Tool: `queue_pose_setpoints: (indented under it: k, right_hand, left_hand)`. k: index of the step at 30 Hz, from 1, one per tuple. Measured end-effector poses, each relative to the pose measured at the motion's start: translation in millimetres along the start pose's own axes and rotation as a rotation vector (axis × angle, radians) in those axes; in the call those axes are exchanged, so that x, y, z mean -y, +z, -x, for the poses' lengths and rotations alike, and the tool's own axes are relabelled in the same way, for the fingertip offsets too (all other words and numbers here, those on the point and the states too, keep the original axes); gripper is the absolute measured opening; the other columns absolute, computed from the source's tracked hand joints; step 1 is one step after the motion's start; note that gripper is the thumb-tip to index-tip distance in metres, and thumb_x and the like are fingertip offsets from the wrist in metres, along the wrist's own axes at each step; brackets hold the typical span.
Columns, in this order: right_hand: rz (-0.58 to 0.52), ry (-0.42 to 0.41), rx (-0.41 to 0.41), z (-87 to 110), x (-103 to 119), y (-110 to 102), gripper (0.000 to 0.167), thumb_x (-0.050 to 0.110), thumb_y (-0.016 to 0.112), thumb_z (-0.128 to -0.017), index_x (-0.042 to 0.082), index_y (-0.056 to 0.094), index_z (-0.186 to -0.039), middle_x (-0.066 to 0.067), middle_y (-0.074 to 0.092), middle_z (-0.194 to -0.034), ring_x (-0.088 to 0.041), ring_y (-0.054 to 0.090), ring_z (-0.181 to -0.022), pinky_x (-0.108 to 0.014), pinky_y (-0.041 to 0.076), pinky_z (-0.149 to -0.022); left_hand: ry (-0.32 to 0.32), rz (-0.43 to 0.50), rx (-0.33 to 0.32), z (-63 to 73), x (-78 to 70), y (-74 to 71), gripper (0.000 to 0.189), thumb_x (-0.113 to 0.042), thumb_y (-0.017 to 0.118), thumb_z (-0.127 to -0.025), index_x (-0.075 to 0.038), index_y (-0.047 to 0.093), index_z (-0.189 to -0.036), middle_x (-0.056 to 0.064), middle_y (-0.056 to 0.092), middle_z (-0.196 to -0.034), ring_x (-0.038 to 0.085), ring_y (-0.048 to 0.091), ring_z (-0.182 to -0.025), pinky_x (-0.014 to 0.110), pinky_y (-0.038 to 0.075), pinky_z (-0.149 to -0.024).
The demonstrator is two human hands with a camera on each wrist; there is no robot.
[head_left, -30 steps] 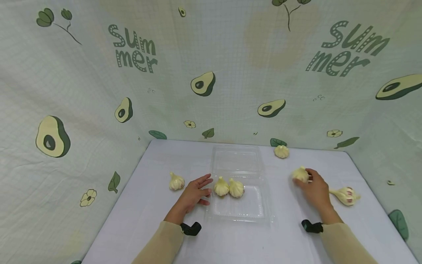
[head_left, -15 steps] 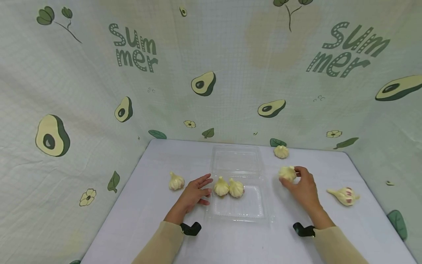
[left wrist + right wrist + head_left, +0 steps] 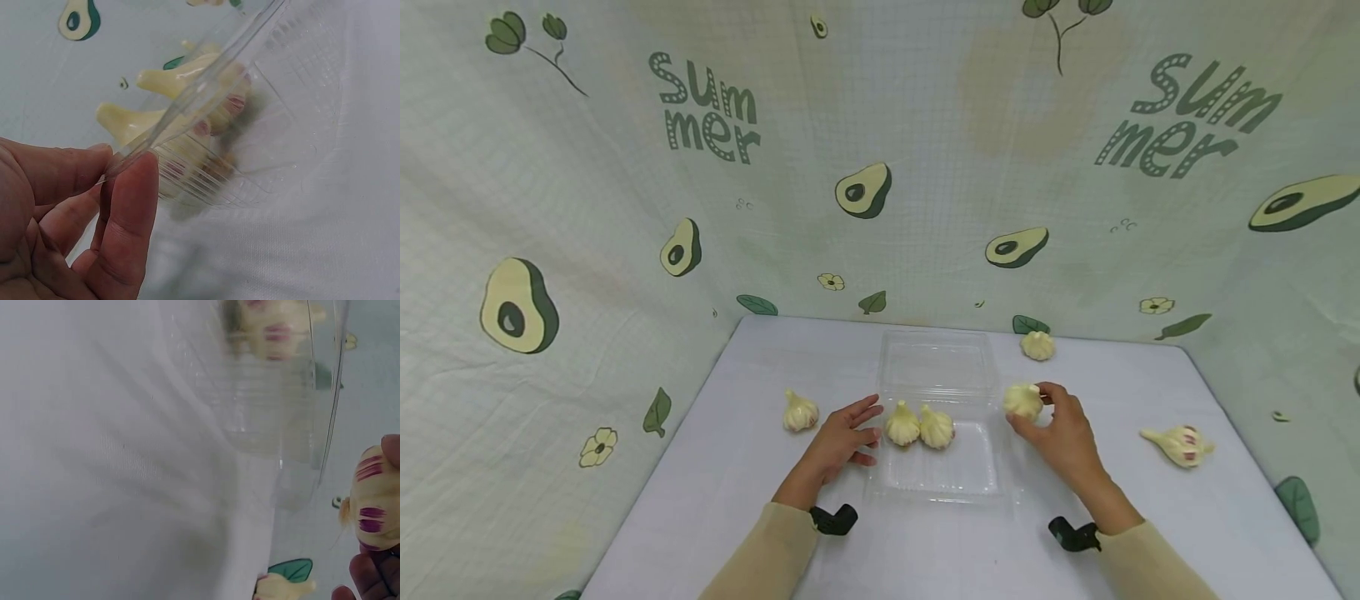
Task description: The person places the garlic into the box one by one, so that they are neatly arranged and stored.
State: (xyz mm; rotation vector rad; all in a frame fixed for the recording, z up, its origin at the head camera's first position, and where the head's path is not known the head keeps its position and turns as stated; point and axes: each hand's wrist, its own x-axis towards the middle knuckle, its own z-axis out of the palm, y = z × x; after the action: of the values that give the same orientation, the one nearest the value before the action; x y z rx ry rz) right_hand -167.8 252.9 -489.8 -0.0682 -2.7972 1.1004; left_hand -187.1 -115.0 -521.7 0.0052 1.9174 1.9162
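A clear plastic clamshell box (image 3: pixel 970 467) lies with its lid folded back toward the wall. Two garlic bulbs, one at the left (image 3: pixel 902 425) and one beside it (image 3: pixel 937 428), stand in its base. My left hand (image 3: pixel 842 440) pinches the box's left rim between thumb and fingers, as the left wrist view shows at the rim (image 3: pixel 134 153). In my right hand (image 3: pixel 1063 437) is another garlic bulb (image 3: pixel 1022 402), gripped by thumb and fingers at the box's right edge. Purple streaks mark that bulb (image 3: pixel 374 506) in the right wrist view.
Three more garlic bulbs lie on the white table (image 3: pixel 925 550): one left of my left hand (image 3: pixel 801 412), one near the back edge (image 3: pixel 1037 346), and a long-stemmed one at right (image 3: pixel 1182 445). A printed cloth (image 3: pixel 925 117) walls in the back and sides.
My right hand has carried its garlic bulb leftward, from near the long-stemmed bulb to the box's right edge. The left hand has stayed at the box.
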Motion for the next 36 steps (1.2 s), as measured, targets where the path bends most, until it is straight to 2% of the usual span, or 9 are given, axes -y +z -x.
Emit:
queue_pose_setpoints:
  k: [6,12,20,25,29,36]
  right_hand:
    - [0.011,-0.055,0.031,5.8,10.6,10.7,0.07,0.033,0.081,-0.093,-0.001,0.047,-0.144,-0.029,0.052,-0.133,-0.048,0.055,-0.122,-0.064,0.049,-0.099]
    - [0.038,-0.145,0.038,8.2,14.0,24.9,0.065,0.028,0.085,-0.089,-0.001,0.056,-0.139,-0.03,0.054,-0.131,-0.047,0.057,-0.123,-0.065,0.053,-0.1]
    - [0.18,-0.325,-0.032,12.7,15.4,42.3,0.06,0.029,0.092,-0.081,0.002,0.066,-0.128,-0.025,0.068,-0.115,-0.045,0.059,-0.116,-0.061,0.055,-0.091]
    - [0.256,-0.425,-0.096,13.9,17.9,49.8,0.059,0.029,0.096,-0.074,0.003,0.069,-0.12,-0.02,0.071,-0.106,-0.044,0.06,-0.111,-0.058,0.049,-0.09]
    - [0.293,-0.448,-0.092,13.1,17.5,55.3,0.059,0.031,0.096,-0.075,0.001,0.069,-0.119,-0.014,0.073,-0.105,-0.041,0.059,-0.11,-0.056,0.046,-0.09]
    - [0.327,-0.459,-0.09,10.6,14.0,62.4,0.059,0.034,0.096,-0.076,0.002,0.069,-0.117,-0.016,0.071,-0.114,-0.04,0.057,-0.109,-0.053,0.045,-0.088]
  left_hand:
    - [0.0,0.002,0.003,-0.3,-0.3,0.1,0.068,-0.003,0.066,-0.103,-0.014,0.038,-0.165,0.016,0.043,-0.166,0.016,0.062,-0.089,0.029,0.063,-0.063]
    - [0.0,0.004,0.003,0.1,-1.0,0.4,0.068,-0.002,0.065,-0.103,-0.013,0.038,-0.165,0.016,0.043,-0.166,0.016,0.061,-0.087,0.029,0.062,-0.062]
    - [0.003,0.003,0.002,1.0,-1.6,0.9,0.069,-0.002,0.065,-0.102,-0.013,0.038,-0.165,0.017,0.043,-0.166,0.016,0.061,-0.087,0.029,0.062,-0.062]
    - [-0.002,0.001,-0.005,1.6,-2.1,1.3,0.069,-0.002,0.065,-0.102,-0.013,0.039,-0.164,0.016,0.044,-0.165,0.015,0.062,-0.087,0.029,0.063,-0.062]
    - [-0.002,-0.001,-0.004,2.2,-1.9,1.8,0.069,-0.001,0.065,-0.102,-0.014,0.039,-0.164,0.016,0.044,-0.165,0.015,0.062,-0.087,0.029,0.063,-0.062]
    - [0.002,0.005,-0.001,2.2,-1.6,1.6,0.069,-0.001,0.065,-0.102,-0.013,0.038,-0.165,0.016,0.043,-0.166,0.015,0.062,-0.087,0.029,0.063,-0.062]
